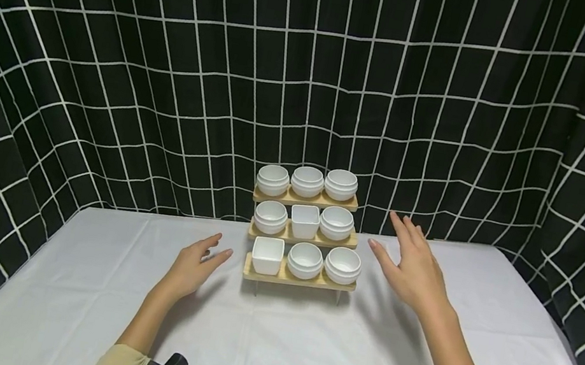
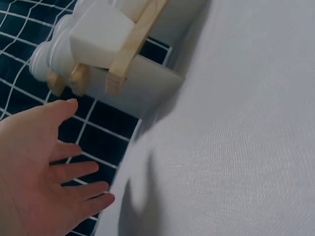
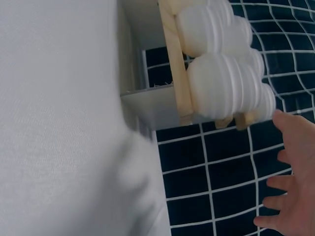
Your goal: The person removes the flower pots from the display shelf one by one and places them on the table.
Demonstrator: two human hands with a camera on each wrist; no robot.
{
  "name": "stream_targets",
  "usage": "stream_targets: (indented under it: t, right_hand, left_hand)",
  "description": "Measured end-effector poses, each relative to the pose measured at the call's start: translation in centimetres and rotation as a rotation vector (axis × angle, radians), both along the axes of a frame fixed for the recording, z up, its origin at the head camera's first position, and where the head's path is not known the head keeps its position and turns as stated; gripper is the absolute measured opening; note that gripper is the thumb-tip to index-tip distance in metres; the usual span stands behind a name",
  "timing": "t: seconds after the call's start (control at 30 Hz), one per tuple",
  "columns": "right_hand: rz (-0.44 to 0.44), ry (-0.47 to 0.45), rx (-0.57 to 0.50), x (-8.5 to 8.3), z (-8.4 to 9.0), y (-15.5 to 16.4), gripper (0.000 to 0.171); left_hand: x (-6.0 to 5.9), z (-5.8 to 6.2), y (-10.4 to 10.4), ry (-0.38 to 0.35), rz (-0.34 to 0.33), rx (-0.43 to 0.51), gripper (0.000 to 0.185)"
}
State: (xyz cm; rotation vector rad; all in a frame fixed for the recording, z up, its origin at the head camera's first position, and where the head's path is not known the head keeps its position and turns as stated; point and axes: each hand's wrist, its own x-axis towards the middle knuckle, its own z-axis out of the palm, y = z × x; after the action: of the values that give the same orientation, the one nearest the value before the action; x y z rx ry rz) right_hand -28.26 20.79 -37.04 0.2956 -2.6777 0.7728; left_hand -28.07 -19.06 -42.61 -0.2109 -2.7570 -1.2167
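Both hands — left hand (image 1: 195,266), right hand (image 1: 410,268) — spread, empty, flanking the rack (image 1: 299,277).

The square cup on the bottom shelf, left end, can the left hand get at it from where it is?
Probably yes. The left hand is open just left of the wooden rack, and the square cup sits at that near end of the bottom shelf with only bare tablecloth between them.

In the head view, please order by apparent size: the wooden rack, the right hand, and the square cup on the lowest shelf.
1. wooden rack
2. right hand, though it is nearer the camera
3. square cup
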Motion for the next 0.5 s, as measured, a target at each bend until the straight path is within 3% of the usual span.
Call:
stream_targets:
  t: [0.3, 0.5]
  right_hand:
    - [0.015, 0.010, 0.014, -0.2, 0.7, -0.7, 0.077]
    - [0.016, 0.023, 0.018, -0.5, 1.6, -1.1, 0.077]
  left_hand:
    - [0.0, 0.2, 0.4, -0.051, -0.006, 0.142, 0.057]
    - [0.1, 0.6, 0.7, -0.141, -0.064, 0.364, 0.056]
